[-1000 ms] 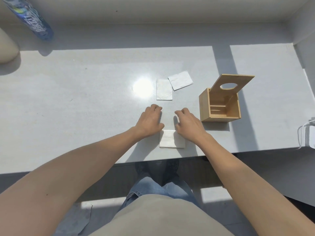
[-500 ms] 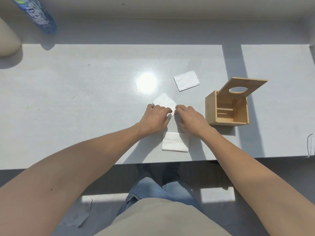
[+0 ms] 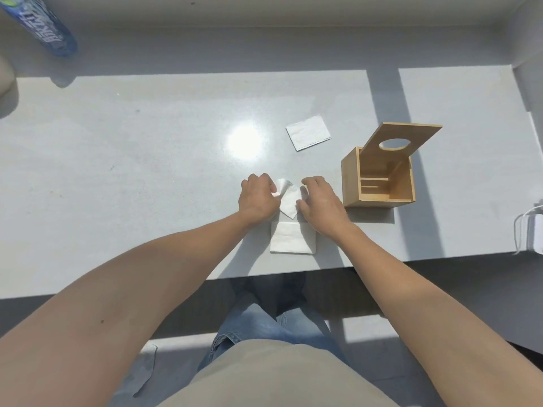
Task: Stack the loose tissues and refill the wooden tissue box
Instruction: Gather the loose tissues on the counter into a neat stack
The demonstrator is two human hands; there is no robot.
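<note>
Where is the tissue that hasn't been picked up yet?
In the head view, the loose tissue lies flat on the table, beyond the hands, right of the bright glare spot and left of the open wooden box.

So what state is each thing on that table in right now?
Wooden tissue box: lid up, no tissues visible inside.
Held tissue: pinched by both hands, askew.
Tissue stack: flat, near table edge.
Far tissue: loose, untouched.
Left hand: gripping.
Right hand: gripping.
</note>
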